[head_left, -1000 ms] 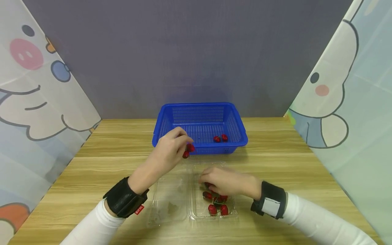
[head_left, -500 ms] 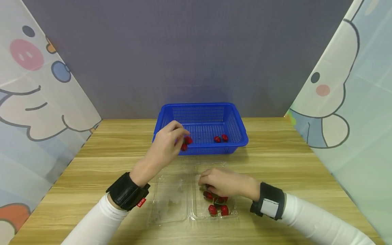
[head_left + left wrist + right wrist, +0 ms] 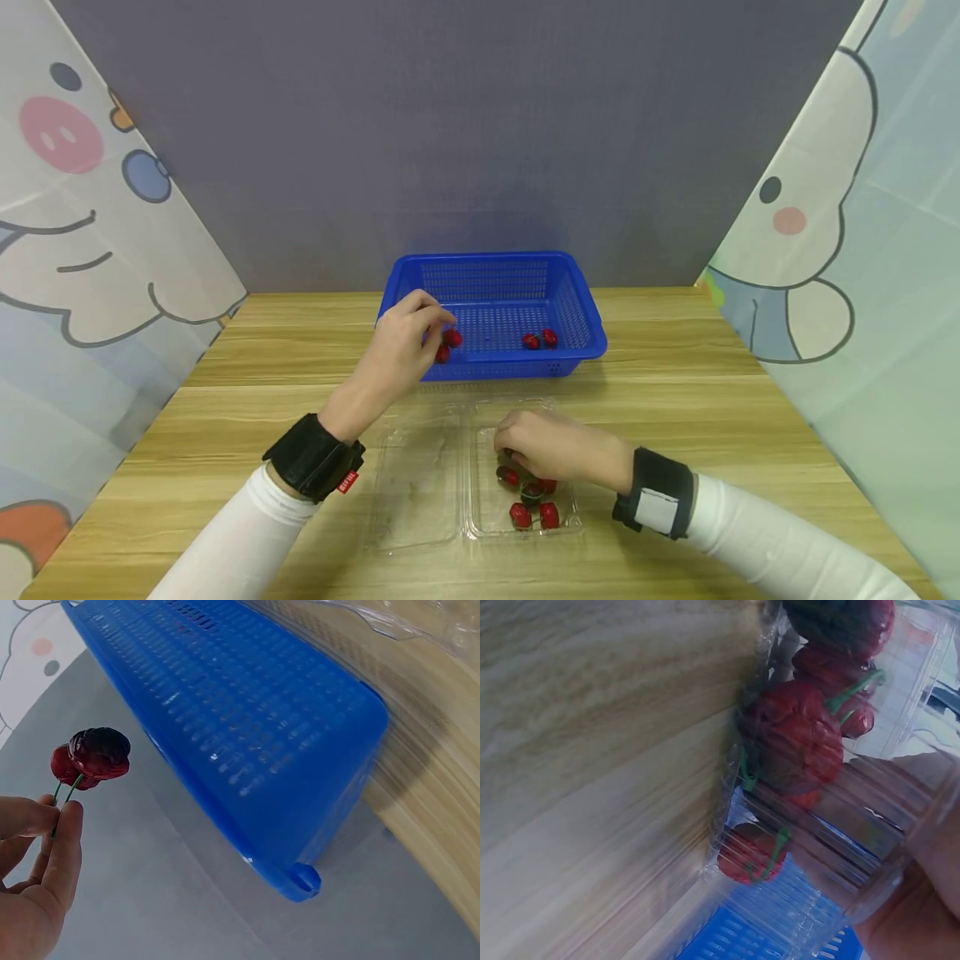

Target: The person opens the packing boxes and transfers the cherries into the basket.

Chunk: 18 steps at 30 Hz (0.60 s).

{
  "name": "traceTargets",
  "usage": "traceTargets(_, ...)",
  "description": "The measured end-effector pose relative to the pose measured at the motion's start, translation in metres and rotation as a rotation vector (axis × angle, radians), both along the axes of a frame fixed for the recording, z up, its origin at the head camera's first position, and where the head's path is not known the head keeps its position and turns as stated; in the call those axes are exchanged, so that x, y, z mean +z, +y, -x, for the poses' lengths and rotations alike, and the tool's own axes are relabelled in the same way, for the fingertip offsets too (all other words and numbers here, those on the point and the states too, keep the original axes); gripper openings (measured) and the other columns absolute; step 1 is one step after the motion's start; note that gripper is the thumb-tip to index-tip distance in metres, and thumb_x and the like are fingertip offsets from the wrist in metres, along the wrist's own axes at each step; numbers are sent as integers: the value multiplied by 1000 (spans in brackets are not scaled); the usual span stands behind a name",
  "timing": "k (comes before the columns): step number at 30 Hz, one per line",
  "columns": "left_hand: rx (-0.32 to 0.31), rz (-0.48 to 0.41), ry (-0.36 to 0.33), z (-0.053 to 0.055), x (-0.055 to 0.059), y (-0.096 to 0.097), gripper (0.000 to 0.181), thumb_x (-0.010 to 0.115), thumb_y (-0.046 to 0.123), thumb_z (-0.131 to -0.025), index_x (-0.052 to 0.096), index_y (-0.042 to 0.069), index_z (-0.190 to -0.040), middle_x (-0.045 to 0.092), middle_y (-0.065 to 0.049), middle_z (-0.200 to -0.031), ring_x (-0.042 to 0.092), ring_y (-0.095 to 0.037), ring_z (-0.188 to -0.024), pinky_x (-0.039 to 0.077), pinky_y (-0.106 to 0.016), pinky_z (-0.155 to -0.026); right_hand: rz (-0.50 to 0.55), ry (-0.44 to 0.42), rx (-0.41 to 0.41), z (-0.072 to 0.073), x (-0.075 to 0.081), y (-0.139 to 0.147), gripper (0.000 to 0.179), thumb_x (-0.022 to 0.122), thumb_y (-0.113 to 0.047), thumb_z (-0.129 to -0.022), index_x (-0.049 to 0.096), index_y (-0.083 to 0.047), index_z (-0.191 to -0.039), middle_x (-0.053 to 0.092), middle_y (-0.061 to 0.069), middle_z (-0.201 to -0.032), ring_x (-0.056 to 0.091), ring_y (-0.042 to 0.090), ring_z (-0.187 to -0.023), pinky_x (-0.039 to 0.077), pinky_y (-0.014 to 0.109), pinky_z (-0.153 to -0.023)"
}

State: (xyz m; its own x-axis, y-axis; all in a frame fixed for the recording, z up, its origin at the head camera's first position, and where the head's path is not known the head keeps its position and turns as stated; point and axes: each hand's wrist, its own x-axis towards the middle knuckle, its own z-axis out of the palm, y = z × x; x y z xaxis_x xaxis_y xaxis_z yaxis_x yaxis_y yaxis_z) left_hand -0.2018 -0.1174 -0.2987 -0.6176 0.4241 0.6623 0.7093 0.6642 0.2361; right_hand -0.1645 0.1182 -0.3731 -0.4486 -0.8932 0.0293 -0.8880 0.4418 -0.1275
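My left hand (image 3: 401, 346) is over the near left part of the blue plastic basket (image 3: 517, 359). Thumb and finger pinch the thin green stems of a pair of red cherries (image 3: 101, 754), which hang beside the basket wall in the left wrist view. My right hand (image 3: 558, 446) reaches into the clear plastic box (image 3: 486, 508), fingers bent down among several cherries (image 3: 550, 515). Its fingertips are hidden from above. Seen through the box wall in the right wrist view, the cherries (image 3: 799, 735) partly cover one another, and whether the fingers hold one does not show.
Two cherries (image 3: 540, 339) lie in the basket's near right part. The clear lid (image 3: 416, 492) lies spread flat to the left of the box. Wooden tabletop (image 3: 675, 400) surrounds them, with a grey panel (image 3: 480, 150) behind and printed cloth walls at both sides.
My left hand has moved forward and slightly left with the pair of cherries, from the basket's front edge to over it. My right hand has shifted only slightly within the box.
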Motion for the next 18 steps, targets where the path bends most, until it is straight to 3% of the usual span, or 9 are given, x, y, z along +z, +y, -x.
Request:
traceTargets(7, 32, 6, -18, 12, -2, -4, 16, 62, -9, -90, 74, 1, -94, 57, -7, -93, 59, -21, -79, 45, -21, -63, 24, -36, -18, 0, 1, 1, 17, 72, -2, -86, 64, -15, -80, 52, -13, -77, 51, -1, -70, 41, 10, -64)
traceTargets(18, 67, 24, -102, 23, -4, -13, 17, 60, -7, -92, 73, 2, -96, 57, -7, -95, 60, -21, -82, 47, -22, -65, 79, -59, -14, 1, 1, 4, 13, 70, -1, -88, 65, -13, -89, 54, -12, -82, 52, -1, -74, 41, 7, -68)
